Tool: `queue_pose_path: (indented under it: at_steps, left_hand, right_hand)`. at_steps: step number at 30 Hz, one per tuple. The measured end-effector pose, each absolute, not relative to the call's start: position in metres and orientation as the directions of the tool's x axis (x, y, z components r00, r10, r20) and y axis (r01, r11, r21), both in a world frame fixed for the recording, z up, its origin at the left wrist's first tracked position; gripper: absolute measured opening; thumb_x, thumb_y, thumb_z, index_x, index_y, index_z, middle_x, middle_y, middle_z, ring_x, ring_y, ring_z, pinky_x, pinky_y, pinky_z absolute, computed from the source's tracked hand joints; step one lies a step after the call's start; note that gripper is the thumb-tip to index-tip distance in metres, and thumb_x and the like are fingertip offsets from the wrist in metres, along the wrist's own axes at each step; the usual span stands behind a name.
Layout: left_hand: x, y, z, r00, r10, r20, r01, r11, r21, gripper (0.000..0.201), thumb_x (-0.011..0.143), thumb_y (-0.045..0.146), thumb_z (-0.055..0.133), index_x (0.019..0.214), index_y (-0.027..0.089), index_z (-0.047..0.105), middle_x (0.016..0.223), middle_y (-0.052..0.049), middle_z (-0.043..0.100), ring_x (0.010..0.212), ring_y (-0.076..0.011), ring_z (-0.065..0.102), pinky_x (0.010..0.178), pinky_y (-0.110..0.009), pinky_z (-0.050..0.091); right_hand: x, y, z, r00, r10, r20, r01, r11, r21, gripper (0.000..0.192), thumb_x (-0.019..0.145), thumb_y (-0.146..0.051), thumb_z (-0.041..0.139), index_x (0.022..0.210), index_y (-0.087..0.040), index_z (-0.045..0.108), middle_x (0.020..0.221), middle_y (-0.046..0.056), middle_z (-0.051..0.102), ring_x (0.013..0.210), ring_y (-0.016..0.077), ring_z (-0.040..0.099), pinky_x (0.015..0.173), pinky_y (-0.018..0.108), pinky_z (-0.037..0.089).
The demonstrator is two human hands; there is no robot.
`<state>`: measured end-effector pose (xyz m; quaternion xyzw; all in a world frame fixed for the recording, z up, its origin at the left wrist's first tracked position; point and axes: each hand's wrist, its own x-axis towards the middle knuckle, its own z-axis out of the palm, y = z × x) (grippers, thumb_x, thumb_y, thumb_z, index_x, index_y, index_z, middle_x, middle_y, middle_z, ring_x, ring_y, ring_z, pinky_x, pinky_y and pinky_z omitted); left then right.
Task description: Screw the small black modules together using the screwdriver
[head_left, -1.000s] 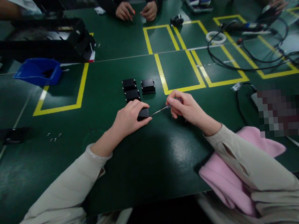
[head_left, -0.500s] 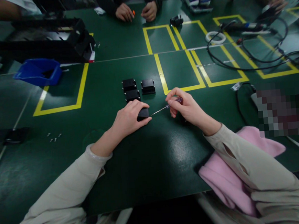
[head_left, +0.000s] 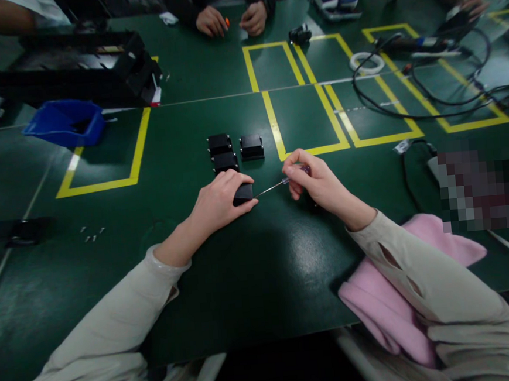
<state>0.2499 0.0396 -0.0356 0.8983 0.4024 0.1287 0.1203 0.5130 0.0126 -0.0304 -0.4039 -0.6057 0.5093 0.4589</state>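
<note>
My left hand (head_left: 220, 200) is closed around a small black box (head_left: 243, 195) on the green table, its fingers covering much of it. In my right hand (head_left: 310, 179) is a screwdriver (head_left: 272, 188), held nearly level by its clear purplish handle. The tip meets the right side of the box near my left thumb; the exact contact point is too small to make out. Just beyond my left hand stand two similar black boxes (head_left: 219, 143) in a column, with silvery screws at their sides. Another black box (head_left: 251, 146) sits to their right.
Several small screws (head_left: 93, 232) lie on the left. Behind them are a blue bin (head_left: 66, 123) and stacked black trays (head_left: 134, 65). A pink cloth (head_left: 377, 298) lies under my right forearm. Cables (head_left: 433, 115) spread at right. Across the table are a co-worker's hands (head_left: 232, 21).
The screwdriver's handle looks slightly turned in my right hand. Both hands and the black box keep practically the same place.
</note>
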Motion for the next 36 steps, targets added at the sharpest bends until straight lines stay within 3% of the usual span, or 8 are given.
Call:
queue_pose_path:
  at_steps: [4,11,16,22,28,33,36]
  left_hand:
    - [0.2496,0.0395,-0.0354,0.643,0.754,0.135,0.69,-0.646,0.327,0.038,0.097,0.043,0.071,0.127,0.02,0.063,0.124,-0.011,0.07,0.116,-0.0316,0.067,0.087,-0.042,0.057]
    - [0.25,0.0397,-0.0356,0.643,0.753,0.139,0.693,-0.65,0.313,0.038,0.097,0.042,0.072,0.127,0.02,0.063,0.124,-0.011,0.07,0.116,-0.0319,0.067,0.086,-0.042,0.057]
    - [0.2495,0.0396,-0.0364,0.645,0.75,0.145,0.687,-0.653,0.318,0.038,0.097,0.043,0.072,0.126,0.02,0.063,0.124,-0.011,0.07,0.115,-0.0321,0.067,0.086,-0.043,0.058]
    - [0.2498,0.04,-0.0362,0.646,0.749,0.146,0.686,-0.654,0.318,0.037,0.097,0.042,0.071,0.126,0.021,0.063,0.122,-0.011,0.07,0.115,-0.0315,0.067,0.087,-0.043,0.058]
    - [0.25,0.039,-0.0341,0.642,0.754,0.136,0.689,-0.646,0.329,0.037,0.097,0.043,0.07,0.126,0.021,0.063,0.123,-0.011,0.07,0.115,-0.0318,0.067,0.087,-0.043,0.058]
    - [0.25,0.0389,-0.0339,0.645,0.752,0.137,0.691,-0.651,0.315,0.037,0.097,0.042,0.071,0.126,0.02,0.063,0.122,-0.011,0.07,0.114,-0.0315,0.067,0.085,-0.042,0.057]
    - [0.2497,0.0391,-0.0339,0.648,0.75,0.135,0.688,-0.652,0.318,0.037,0.097,0.043,0.07,0.126,0.02,0.063,0.123,-0.011,0.07,0.114,-0.0316,0.067,0.085,-0.042,0.057]
  right_hand:
    - [0.5132,0.0129,-0.0317,-0.253,0.957,0.14,0.044,0.156,-0.987,0.041,0.104,-0.059,0.064,0.091,-0.021,0.056,0.048,-0.013,0.042,0.04,0.0084,0.051,0.046,0.022,0.039]
    - [0.5131,0.0133,-0.0334,-0.231,0.96,0.156,0.02,0.165,-0.986,0.031,0.104,-0.047,0.07,0.099,-0.023,0.051,0.055,-0.012,0.053,0.045,0.009,0.055,0.05,0.022,0.043]
    - [0.5136,0.0134,-0.0326,-0.252,0.959,0.132,0.049,0.148,-0.988,0.043,0.103,-0.062,0.065,0.092,-0.023,0.053,0.048,-0.014,0.041,0.039,0.0085,0.05,0.047,0.023,0.04]
    - [0.5126,0.013,-0.0335,-0.223,0.963,0.152,0.007,0.158,-0.987,0.034,0.103,-0.051,0.071,0.098,-0.023,0.052,0.056,-0.012,0.053,0.045,0.0085,0.055,0.049,0.022,0.044]
    - [0.5131,0.013,-0.0306,-0.255,0.957,0.14,0.055,0.159,-0.986,0.043,0.103,-0.061,0.065,0.09,-0.021,0.056,0.05,-0.011,0.049,0.041,0.008,0.052,0.046,0.022,0.039]
    - [0.5121,0.0129,-0.0302,-0.226,0.965,0.135,0.008,0.14,-0.99,0.033,0.102,-0.051,0.071,0.099,-0.022,0.053,0.056,-0.011,0.054,0.045,0.0087,0.055,0.05,0.023,0.044]
    - [0.5122,0.0123,-0.0291,-0.229,0.966,0.119,0.045,0.133,-0.99,0.033,0.103,-0.051,0.069,0.095,-0.022,0.055,0.053,-0.011,0.052,0.044,0.0086,0.054,0.049,0.023,0.043]
